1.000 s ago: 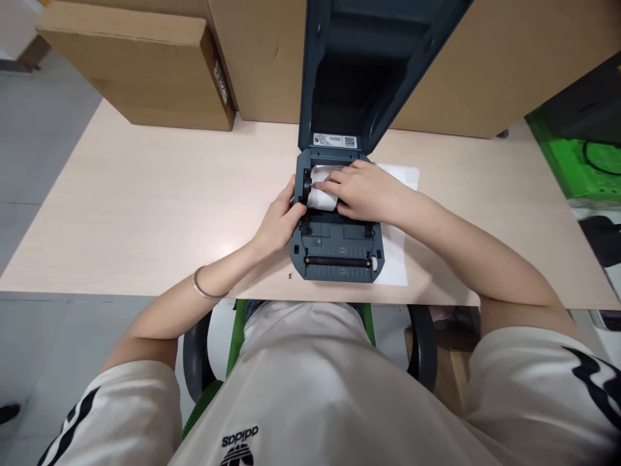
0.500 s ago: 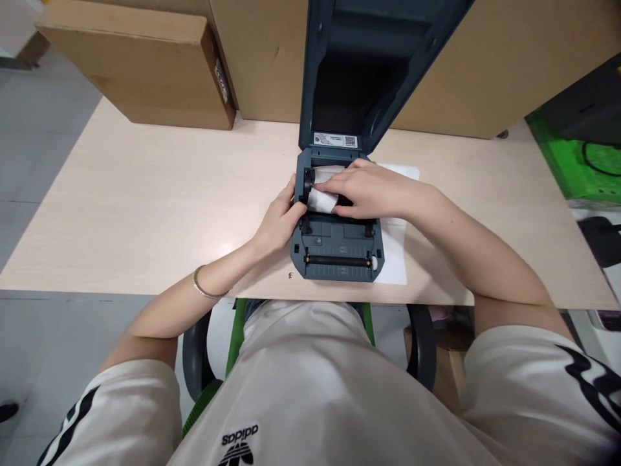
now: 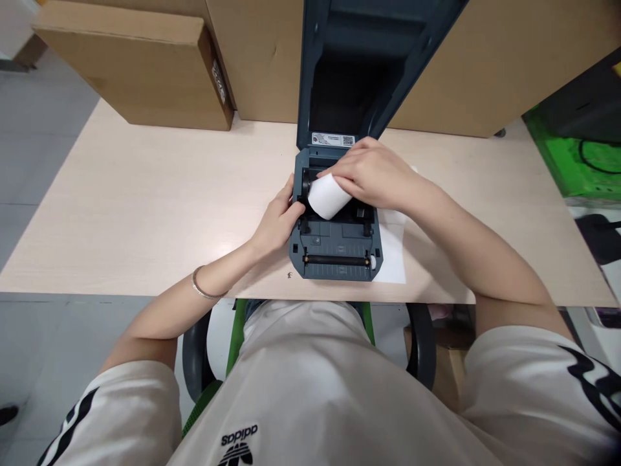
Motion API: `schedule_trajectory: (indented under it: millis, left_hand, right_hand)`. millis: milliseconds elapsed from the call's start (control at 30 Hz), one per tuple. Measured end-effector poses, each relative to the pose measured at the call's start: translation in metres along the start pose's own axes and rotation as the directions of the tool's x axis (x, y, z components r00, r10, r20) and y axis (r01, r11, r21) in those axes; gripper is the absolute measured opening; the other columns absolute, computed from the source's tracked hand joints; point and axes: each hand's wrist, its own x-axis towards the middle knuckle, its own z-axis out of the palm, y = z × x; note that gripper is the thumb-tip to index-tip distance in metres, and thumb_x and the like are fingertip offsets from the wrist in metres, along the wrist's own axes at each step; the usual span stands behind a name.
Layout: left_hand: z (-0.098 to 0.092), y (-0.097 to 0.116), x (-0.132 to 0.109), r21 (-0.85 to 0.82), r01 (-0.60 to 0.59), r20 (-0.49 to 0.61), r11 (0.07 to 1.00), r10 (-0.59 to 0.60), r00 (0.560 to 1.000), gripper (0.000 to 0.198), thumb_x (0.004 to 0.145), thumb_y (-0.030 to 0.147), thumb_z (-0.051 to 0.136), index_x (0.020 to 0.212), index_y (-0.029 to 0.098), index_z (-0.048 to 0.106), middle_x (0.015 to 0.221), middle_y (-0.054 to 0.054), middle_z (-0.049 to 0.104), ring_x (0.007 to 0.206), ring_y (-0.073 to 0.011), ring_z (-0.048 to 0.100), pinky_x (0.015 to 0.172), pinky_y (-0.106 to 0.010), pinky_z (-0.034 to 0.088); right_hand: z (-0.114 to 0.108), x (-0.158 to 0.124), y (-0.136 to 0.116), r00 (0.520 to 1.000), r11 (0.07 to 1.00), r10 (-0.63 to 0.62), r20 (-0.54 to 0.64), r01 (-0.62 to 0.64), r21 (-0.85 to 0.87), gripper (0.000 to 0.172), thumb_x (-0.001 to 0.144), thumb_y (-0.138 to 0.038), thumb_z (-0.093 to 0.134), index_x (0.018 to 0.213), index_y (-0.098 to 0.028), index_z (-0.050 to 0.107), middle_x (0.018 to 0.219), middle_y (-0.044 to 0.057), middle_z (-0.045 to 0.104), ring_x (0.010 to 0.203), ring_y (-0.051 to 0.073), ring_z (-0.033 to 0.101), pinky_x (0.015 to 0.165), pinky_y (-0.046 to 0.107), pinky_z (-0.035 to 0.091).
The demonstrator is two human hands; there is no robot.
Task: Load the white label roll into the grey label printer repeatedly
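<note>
A dark blue-grey label printer (image 3: 334, 249) stands near the table's front edge with its lid (image 3: 369, 39) raised. My right hand (image 3: 373, 171) is closed around a white paper roll (image 3: 328, 197), which is tilted over the printer's roll bay. Part of the roll is covered by the fingers. My left hand (image 3: 279, 217) grips the printer's left side, thumb on the rim of the bay and fingers along the outer wall. In front of the bay runs a black roller (image 3: 337, 260) with a white gear at its right end.
A white sheet (image 3: 392, 249) lies partly beneath the printer. At the back left of the table (image 3: 121, 213) stands a cardboard box (image 3: 126, 71), with large cardboard panels (image 3: 257, 58) behind. A green surface (image 3: 557, 162) is at the far right.
My right hand has lifted and tilted the paper roll out of its seat in the bay, exposing the bay's right side. My left hand keeps its hold on the printer.
</note>
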Motion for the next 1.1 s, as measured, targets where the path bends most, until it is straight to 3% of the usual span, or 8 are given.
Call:
schedule_trajectory:
  millis: [100, 267, 433, 533, 633, 733, 900, 1100]
  left_hand:
    - [0.001, 0.001, 0.0, -0.018, -0.011, 0.007, 1.0, 0.012, 1.0, 0.073, 0.093, 0.03, 0.056, 0.164, 0.018, 0.048, 0.176, -0.009, 0.05, 0.164, -0.0336, 0.045, 0.138, -0.047, 0.035]
    - [0.001, -0.001, 0.001, -0.029, -0.054, 0.01, 0.998, 0.054, 0.998, 0.065, 0.096, 0.035, 0.058, 0.16, 0.022, 0.052, 0.171, -0.007, 0.057, 0.16, -0.0334, 0.05, 0.134, -0.043, 0.04]
    - [0.001, 0.0, 0.001, -0.019, -0.042, -0.005, 0.999, 0.042, 0.999, 0.064, 0.093, 0.031, 0.057, 0.156, 0.021, 0.056, 0.164, -0.006, 0.063, 0.15, -0.0327, 0.06, 0.128, -0.043, 0.047]
    - [0.001, 0.002, 0.0, -0.012, -0.031, -0.004, 0.999, 0.03, 1.0, 0.069, 0.091, 0.029, 0.055, 0.159, 0.019, 0.053, 0.168, -0.007, 0.06, 0.152, -0.0319, 0.058, 0.131, -0.042, 0.044]
    - [0.002, 0.004, 0.0, 0.002, -0.015, -0.011, 1.0, 0.015, 1.0, 0.069, 0.09, 0.029, 0.055, 0.158, 0.018, 0.053, 0.171, -0.008, 0.056, 0.159, -0.0326, 0.051, 0.136, -0.043, 0.038]
    - [0.002, 0.006, 0.0, -0.021, -0.021, -0.01, 1.0, 0.021, 1.0, 0.067, 0.091, 0.028, 0.054, 0.157, 0.02, 0.054, 0.17, -0.007, 0.057, 0.159, -0.0323, 0.051, 0.136, -0.044, 0.037]
    - [0.0, 0.006, 0.002, -0.029, 0.004, 0.039, 1.0, -0.003, 0.999, 0.068, 0.089, 0.028, 0.058, 0.156, 0.023, 0.052, 0.164, -0.006, 0.062, 0.155, -0.0331, 0.052, 0.134, -0.047, 0.04]
    - [-0.002, 0.004, 0.003, 0.01, 0.117, 0.047, 0.993, -0.117, 0.992, 0.079, 0.088, 0.037, 0.064, 0.163, 0.024, 0.042, 0.161, -0.009, 0.062, 0.15, -0.0364, 0.057, 0.13, -0.055, 0.045]
  right_hand:
    - [0.001, -0.007, 0.007, 0.998, 0.989, 0.058, -0.026, -0.054, 0.136, 0.049, 0.109, -0.033, 0.036, 0.131, -0.024, 0.079, 0.127, 0.006, 0.081, 0.119, 0.027, 0.07, 0.118, 0.055, 0.041]
    - [0.011, -0.011, 0.002, 0.985, 0.986, -0.148, -0.083, 0.153, 0.061, 0.051, 0.092, -0.017, 0.055, 0.139, -0.025, 0.075, 0.133, 0.003, 0.079, 0.126, 0.024, 0.071, 0.131, 0.058, 0.036]
    - [0.02, -0.023, -0.012, 0.973, 0.981, -0.195, -0.12, 0.195, -0.013, 0.05, 0.101, -0.014, 0.046, 0.137, -0.031, 0.076, 0.134, 0.0, 0.079, 0.122, 0.017, 0.074, 0.126, 0.048, 0.047]
    - [0.024, -0.042, -0.025, 0.962, 0.988, -0.142, -0.233, 0.151, 0.021, 0.047, 0.109, -0.024, 0.043, 0.145, -0.029, 0.072, 0.131, 0.001, 0.081, 0.121, 0.015, 0.076, 0.119, 0.04, 0.054]
    - [0.029, -0.067, -0.04, 0.927, 0.974, -0.196, -0.32, 0.221, 0.042, 0.047, 0.108, -0.024, 0.049, 0.149, -0.026, 0.071, 0.133, 0.004, 0.08, 0.126, 0.016, 0.076, 0.114, 0.036, 0.058]
    - [0.032, -0.089, -0.057, 0.929, 0.97, -0.237, -0.285, 0.241, -0.023, 0.046, 0.103, -0.021, 0.057, 0.146, -0.026, 0.073, 0.142, 0.005, 0.075, 0.135, 0.02, 0.073, 0.114, 0.038, 0.062]
    - [0.035, -0.11, -0.082, 0.964, 0.979, -0.184, -0.19, 0.162, -0.127, 0.045, 0.101, -0.023, 0.059, 0.142, -0.032, 0.076, 0.151, 0.0, 0.069, 0.143, 0.022, 0.068, 0.119, 0.043, 0.064]
    - [0.041, -0.113, -0.103, 0.942, 0.972, -0.195, -0.275, 0.148, -0.181, 0.052, 0.097, -0.014, 0.053, 0.144, -0.016, 0.074, 0.151, 0.015, 0.067, 0.143, 0.031, 0.069, 0.118, 0.048, 0.065]
